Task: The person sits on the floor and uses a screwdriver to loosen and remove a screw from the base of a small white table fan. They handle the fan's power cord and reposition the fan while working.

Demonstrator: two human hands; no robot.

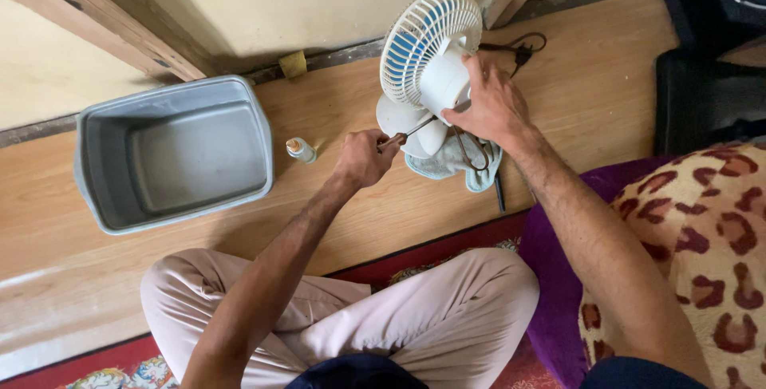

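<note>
— Hands first: what is each one doing?

— Left hand (363, 157) is curled into a closed fist around the handle of a screwdriver (408, 134). Right hand (491, 106) is wrapped partly closed over the white motor housing at the back of a small fan (427, 62), fingers spread across it.

— Where does the fan sit, and which way does it face?

— On the wooden floor (574, 102) near the wall, resting over a pale blue-grey cloth (455, 161). Its round grille tilts up and to the left, away from the person; the motor axis runs from the grille back toward the right hand.

— And the screwdriver?

— Its thin metal shaft runs up and right from the fist to the fan's base.

— Materials?

— White plastic ribbed grille with blue blades behind it, smooth housing. Soft, crumpled cloth. Light wood-grain planks.

— Anything else nearby?

— A grey rectangular plastic tub (96, 197) to the left, a small bottle (302, 150) beside it, and a black cord (519, 46) behind the fan.
</note>
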